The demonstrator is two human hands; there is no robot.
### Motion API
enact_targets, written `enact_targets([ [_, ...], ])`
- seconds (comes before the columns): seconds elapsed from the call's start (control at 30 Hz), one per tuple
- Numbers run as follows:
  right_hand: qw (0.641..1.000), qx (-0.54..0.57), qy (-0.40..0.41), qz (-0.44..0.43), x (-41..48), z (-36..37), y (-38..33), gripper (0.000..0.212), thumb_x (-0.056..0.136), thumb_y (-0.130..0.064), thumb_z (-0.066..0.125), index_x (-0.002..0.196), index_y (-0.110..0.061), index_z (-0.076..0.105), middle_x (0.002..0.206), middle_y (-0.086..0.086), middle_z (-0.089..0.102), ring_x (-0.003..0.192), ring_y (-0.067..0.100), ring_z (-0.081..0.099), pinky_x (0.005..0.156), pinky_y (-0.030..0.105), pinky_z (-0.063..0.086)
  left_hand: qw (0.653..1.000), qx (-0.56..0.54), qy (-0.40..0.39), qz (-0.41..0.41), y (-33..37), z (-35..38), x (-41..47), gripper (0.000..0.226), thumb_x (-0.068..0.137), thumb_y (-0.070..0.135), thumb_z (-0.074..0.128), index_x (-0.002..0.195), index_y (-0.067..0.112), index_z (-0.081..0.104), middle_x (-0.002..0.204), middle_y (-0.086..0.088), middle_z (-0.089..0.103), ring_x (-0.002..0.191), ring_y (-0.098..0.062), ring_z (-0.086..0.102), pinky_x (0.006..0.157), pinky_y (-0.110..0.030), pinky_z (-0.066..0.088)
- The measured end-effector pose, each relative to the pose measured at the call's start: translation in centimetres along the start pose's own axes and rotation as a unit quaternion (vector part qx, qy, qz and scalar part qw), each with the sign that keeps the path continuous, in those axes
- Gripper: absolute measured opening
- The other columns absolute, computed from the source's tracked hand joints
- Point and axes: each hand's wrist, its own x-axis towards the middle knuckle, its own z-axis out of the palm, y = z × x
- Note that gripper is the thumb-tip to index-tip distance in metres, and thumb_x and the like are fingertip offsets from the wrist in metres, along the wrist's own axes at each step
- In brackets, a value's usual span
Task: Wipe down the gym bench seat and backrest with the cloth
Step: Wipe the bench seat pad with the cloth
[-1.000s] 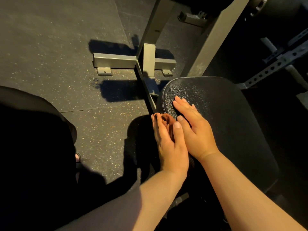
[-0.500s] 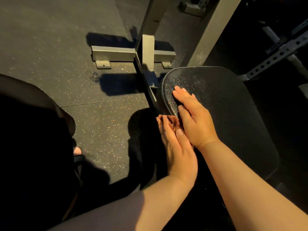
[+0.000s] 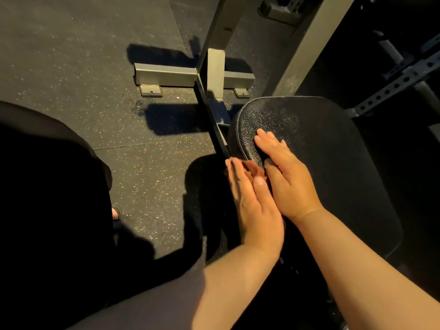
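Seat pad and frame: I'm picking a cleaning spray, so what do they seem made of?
The seat pad looks like black vinyl or faux leather: it has a pebbled grain, a soft sheen and a seam line near the edge. The frame seems to be painted or coated steel, in grey, matte, square-section tube; the exact coating is unclear.

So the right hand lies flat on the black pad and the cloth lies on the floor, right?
Not quite: in the head view the left hand presses the cloth against the side edge of the pad. The right hand does lie flat on it.
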Motion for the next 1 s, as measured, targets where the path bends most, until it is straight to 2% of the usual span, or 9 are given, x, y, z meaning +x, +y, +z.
enact_targets([
  [0.13,1.0,-0.001,0.0,-0.001,-0.1,0.0,0.1,0.051,0.101,0.001,0.042,0.146,-0.02,0.051,0.156,-0.009,0.041,0.148,0.0,0.026,0.126,0.028,0.013,0.999,0.011,-0.019,0.026,-0.3,0.1,-1.2,0.054,0.105,0.038,0.029,0.152,0.04,0.003,0.159,0.03,-0.004,0.147,0.012,-0.005,0.123,-0.022,0.004],
  [0.23,1.0,-0.001,-0.001,-0.003,0.0,0.0,0.2,0.051,0.101,0.0,0.041,0.147,-0.021,0.049,0.157,-0.009,0.041,0.148,0.0,0.026,0.126,0.029,0.013,1.0,-0.002,0.004,0.016,1.1,-0.4,1.5,0.053,0.109,0.034,0.031,0.159,0.03,0.014,0.165,0.02,0.006,0.149,0.008,0.004,0.122,-0.018,0.008],
  [0.4,0.999,-0.029,-0.027,0.005,0.1,-0.3,0.1,0.054,0.1,-0.001,0.04,0.15,-0.02,0.045,0.159,-0.009,0.036,0.149,-0.002,0.021,0.124,0.021,0.007,0.995,-0.016,0.051,-0.083,1.8,-0.8,10.2,0.065,0.086,0.065,0.026,0.147,0.045,0.037,0.147,0.011,0.05,0.137,-0.023,0.047,0.113,-0.053,0.039],
  [0.47,0.998,-0.034,-0.047,0.008,0.0,-0.6,-0.1,0.054,0.102,0.0,0.04,0.152,-0.021,0.042,0.161,-0.01,0.032,0.15,-0.002,0.017,0.123,0.018,0.004,0.998,-0.002,0.029,-0.062,2.0,-1.0,9.6,0.06,0.091,0.062,0.024,0.147,0.045,0.037,0.151,0.011,0.046,0.14,-0.017,0.043,0.115,-0.049,0.037],
  [0.53,0.997,-0.035,-0.062,0.01,-0.3,-1.0,-0.2,0.054,0.104,-0.002,0.04,0.154,-0.022,0.039,0.162,-0.011,0.028,0.151,-0.002,0.013,0.123,0.018,0.001,1.0,0.002,0.008,-0.019,2.0,-0.9,7.1,0.052,0.105,0.046,0.024,0.156,0.038,0.025,0.163,0.009,0.026,0.149,-0.006,0.022,0.123,-0.027,0.019],
  [0.6,0.997,-0.04,-0.068,0.008,-1.1,-1.2,0.0,0.05,0.107,-0.01,0.041,0.155,-0.023,0.037,0.163,-0.01,0.026,0.151,-0.002,0.011,0.123,0.018,0.001,1.0,0.014,-0.013,0.01,1.2,-0.6,2.9,0.054,0.109,0.035,0.025,0.16,0.031,0.009,0.167,0.014,0.001,0.147,0.009,0.0,0.115,-0.008,0.004],
  [0.7,0.998,-0.036,-0.045,0.008,-3.3,-1.3,0.5,0.048,0.107,-0.012,0.043,0.153,-0.022,0.04,0.163,-0.01,0.028,0.151,-0.001,0.014,0.125,0.025,0.005,0.995,0.042,-0.05,0.077,-0.7,-0.5,-3.3,0.062,0.103,0.042,0.024,0.158,0.03,-0.003,0.164,0.02,-0.014,0.149,0.006,-0.009,0.124,-0.027,0.006],
  [0.8,0.999,-0.018,-0.025,0.019,-4.1,-1.3,0.8,0.05,0.104,-0.008,0.043,0.151,-0.023,0.043,0.161,-0.012,0.032,0.151,-0.001,0.018,0.126,0.027,0.008,0.995,0.048,-0.079,0.045,-1.2,-0.5,-3.7,0.064,0.101,0.038,0.026,0.157,0.03,-0.006,0.162,0.022,-0.016,0.148,0.007,-0.012,0.125,-0.029,0.004],
  [1.0,0.999,-0.027,-0.016,0.016,-3.9,-0.9,0.8,0.053,0.1,-0.008,0.042,0.15,-0.023,0.045,0.16,-0.011,0.035,0.15,-0.001,0.021,0.126,0.029,0.01,0.999,0.011,0.021,-0.032,1.9,-0.5,5.9,0.055,0.108,0.04,0.028,0.16,0.025,0.019,0.167,0.009,0.013,0.151,-0.003,0.013,0.125,-0.03,0.012],
])
